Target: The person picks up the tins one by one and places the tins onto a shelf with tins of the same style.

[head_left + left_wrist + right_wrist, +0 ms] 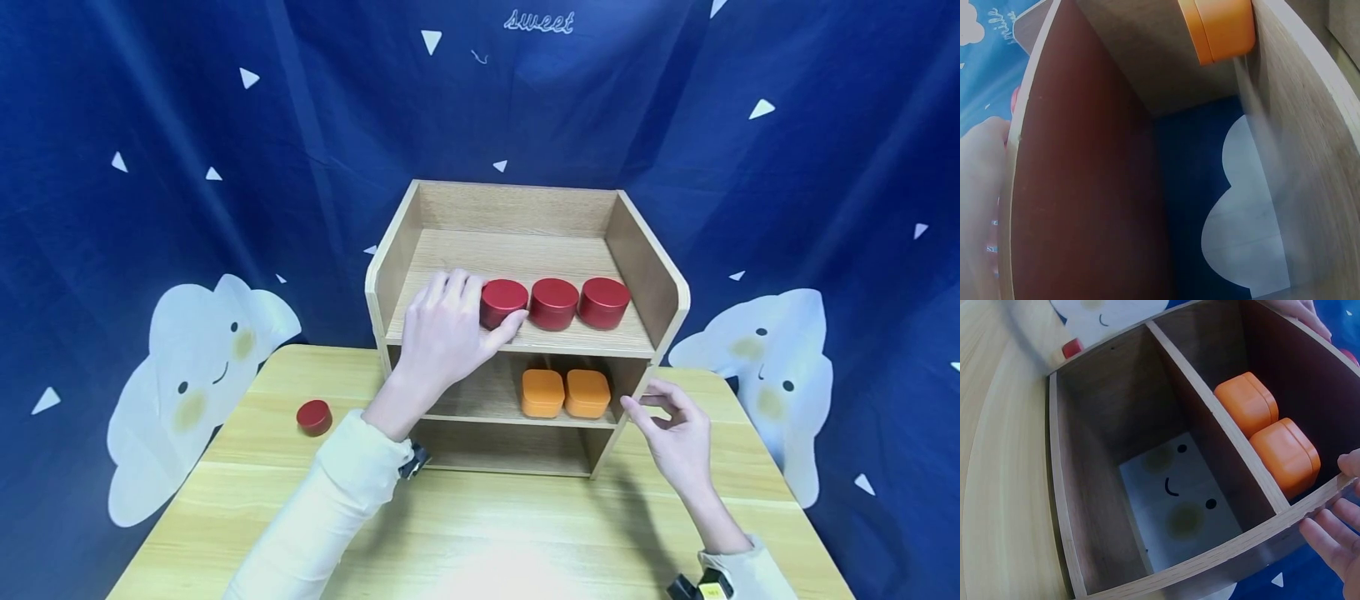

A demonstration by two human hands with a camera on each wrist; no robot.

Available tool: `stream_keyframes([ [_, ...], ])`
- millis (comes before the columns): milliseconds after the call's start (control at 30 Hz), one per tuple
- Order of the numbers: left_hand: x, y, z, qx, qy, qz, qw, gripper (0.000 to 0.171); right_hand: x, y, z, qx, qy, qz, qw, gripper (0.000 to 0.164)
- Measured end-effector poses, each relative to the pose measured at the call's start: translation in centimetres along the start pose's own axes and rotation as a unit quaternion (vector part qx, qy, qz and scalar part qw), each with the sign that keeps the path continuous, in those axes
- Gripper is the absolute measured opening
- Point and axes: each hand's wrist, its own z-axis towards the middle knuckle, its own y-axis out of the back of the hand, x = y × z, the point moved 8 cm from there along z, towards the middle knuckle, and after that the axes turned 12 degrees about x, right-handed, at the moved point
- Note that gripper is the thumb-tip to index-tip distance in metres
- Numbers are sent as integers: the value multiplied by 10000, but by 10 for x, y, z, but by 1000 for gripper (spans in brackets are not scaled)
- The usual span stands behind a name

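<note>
On the top board of a small wooden shelf (517, 250), my left hand (444, 333) grips the leftmost of three round red tins (505, 302). Its thumb lies across the tin's front and its fingers pass behind the left side. The middle tin (554, 305) and the right tin (604, 303) stand beside it in a row. My right hand (678, 437) pinches the front edge of the shelf's right side panel (1235, 550). In the right wrist view, the thumb (1349, 464) is on the inner side and the fingers (1329, 544) are outside.
Two orange rounded-square boxes (543, 393) stand side by side on the middle level, towards the right. Another red tin (314, 417) lies on the wooden table (247, 483), left of the shelf. A blue curtain (225, 125) with white cloud shapes hangs behind.
</note>
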Motion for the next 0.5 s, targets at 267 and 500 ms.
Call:
stream_keyframes([
  [267,1,-1,1,34,48,1,10000,59,1,-1,0,69,73,0,9999,28],
  [500,1,1,-2,150,19,-194,9997,71,0,0,1,9,85,58,9999,27],
])
